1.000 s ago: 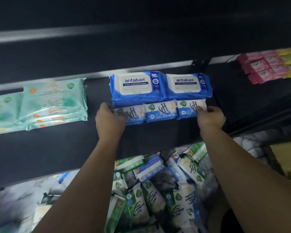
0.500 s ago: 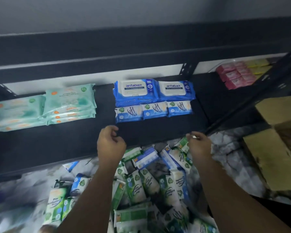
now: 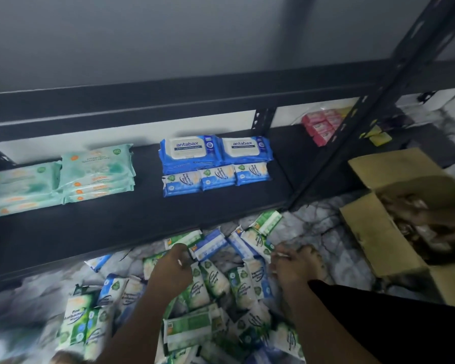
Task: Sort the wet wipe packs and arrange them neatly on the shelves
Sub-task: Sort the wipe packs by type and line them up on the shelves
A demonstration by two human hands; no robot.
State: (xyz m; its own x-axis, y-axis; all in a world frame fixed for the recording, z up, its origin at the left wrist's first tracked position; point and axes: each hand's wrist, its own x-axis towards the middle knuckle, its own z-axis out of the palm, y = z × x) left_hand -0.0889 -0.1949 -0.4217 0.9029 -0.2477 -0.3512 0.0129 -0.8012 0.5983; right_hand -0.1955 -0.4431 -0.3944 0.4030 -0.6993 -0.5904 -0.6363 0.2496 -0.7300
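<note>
A heap of small green and blue wet wipe packs (image 3: 216,282) lies on the marble floor in front of the black shelf (image 3: 142,222). My left hand (image 3: 172,267) hovers over the heap with curled fingers that hide whatever is under them. Over at the heap's right side, my right hand (image 3: 296,264) reaches down, fingers spread onto the packs. On the shelf two large blue antabax packs (image 3: 189,153) lie side by side. A row of three small blue packs (image 3: 217,177) lines up just in front of them.
Stacks of teal packs (image 3: 97,166) fill the shelf's left part. Pink packs (image 3: 321,126) and a yellow pack (image 3: 378,137) sit at the far right behind a black upright post (image 3: 352,122). An open cardboard box (image 3: 378,232) stands on the floor to the right.
Both hands left the row of small blue packs on the shelf and dropped to the heap on the floor. The view pulled back and tilted down.
</note>
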